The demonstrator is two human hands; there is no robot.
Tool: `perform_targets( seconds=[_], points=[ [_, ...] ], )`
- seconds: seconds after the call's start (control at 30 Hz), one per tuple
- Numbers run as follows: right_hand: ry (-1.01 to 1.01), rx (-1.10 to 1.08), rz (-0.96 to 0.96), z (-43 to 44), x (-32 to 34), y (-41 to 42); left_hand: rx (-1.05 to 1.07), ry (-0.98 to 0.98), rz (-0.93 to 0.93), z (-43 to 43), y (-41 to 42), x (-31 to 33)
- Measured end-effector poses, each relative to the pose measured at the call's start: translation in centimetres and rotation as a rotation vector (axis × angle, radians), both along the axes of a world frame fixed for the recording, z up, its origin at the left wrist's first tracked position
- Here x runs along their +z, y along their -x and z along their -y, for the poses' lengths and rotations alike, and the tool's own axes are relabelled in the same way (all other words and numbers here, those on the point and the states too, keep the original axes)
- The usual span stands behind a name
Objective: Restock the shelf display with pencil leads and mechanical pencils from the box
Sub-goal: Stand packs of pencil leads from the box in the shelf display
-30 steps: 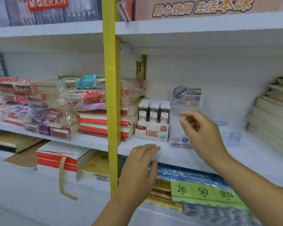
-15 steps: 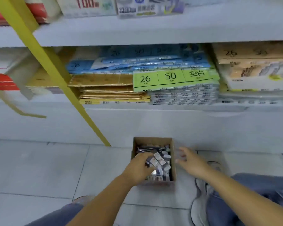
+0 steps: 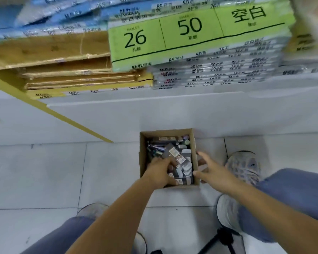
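Note:
A small open cardboard box (image 3: 195,143) stands on the floor tiles below the shelf, filled with several small grey and white pencil lead packs (image 3: 176,154) and darker pencil items. My left hand (image 3: 159,173) reaches into the box's near left part, fingers curled around a lead pack with a white label. My right hand (image 3: 212,171) hovers at the box's right wall with its fingers spread and nothing in them.
The lowest shelf edge (image 3: 154,101) runs above the box, stacked with brown paper packs (image 3: 66,70) and a green-labelled pack marked 26 and 50 (image 3: 173,37). A yellow upright (image 3: 68,118) slants at the left. My shoes (image 3: 243,165) and jeans-clad knees flank the box.
The view dropped from the upper shelf to the floor box. Both hands came down from the shelf to the box; the left hand has gone in and closed on a pack.

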State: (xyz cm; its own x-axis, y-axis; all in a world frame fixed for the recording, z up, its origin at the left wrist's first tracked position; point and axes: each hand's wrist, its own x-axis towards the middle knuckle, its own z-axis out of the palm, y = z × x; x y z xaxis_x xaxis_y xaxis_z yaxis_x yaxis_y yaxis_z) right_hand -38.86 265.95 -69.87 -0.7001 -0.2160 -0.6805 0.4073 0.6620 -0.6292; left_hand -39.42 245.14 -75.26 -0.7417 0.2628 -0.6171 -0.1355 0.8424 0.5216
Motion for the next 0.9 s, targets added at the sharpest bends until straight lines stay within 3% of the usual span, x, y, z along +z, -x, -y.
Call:
perform_targets(
  seconds=[0.2,0.37,0.5,0.6,0.7,0.9],
  points=[
    [0.041,-0.01,0.01,-0.2,-0.2,0.0,-0.021,-0.017,0.03,-0.2,0.2,0.0],
    [0.082,-0.052,0.013,-0.4,-0.9,-0.1,0.185,-0.196,0.078,1.5,1.3,1.4],
    [0.094,-0.06,0.018,-0.4,-1.1,-0.2,0.243,-0.197,-0.074,1.2,2.8,1.3],
    [0.101,-0.067,0.017,-0.5,-1.4,-0.3,0.117,-0.136,-0.161,0.6,4.0,0.6],
    [0.112,-0.067,0.026,-0.7,-1.6,-0.1,-0.062,-0.036,-0.144,0.8,4.9,0.1],
    [0.126,-0.065,0.035,-0.7,-1.6,-0.1,-0.218,0.111,-0.09,1.4,4.5,-0.5]
  ],
)
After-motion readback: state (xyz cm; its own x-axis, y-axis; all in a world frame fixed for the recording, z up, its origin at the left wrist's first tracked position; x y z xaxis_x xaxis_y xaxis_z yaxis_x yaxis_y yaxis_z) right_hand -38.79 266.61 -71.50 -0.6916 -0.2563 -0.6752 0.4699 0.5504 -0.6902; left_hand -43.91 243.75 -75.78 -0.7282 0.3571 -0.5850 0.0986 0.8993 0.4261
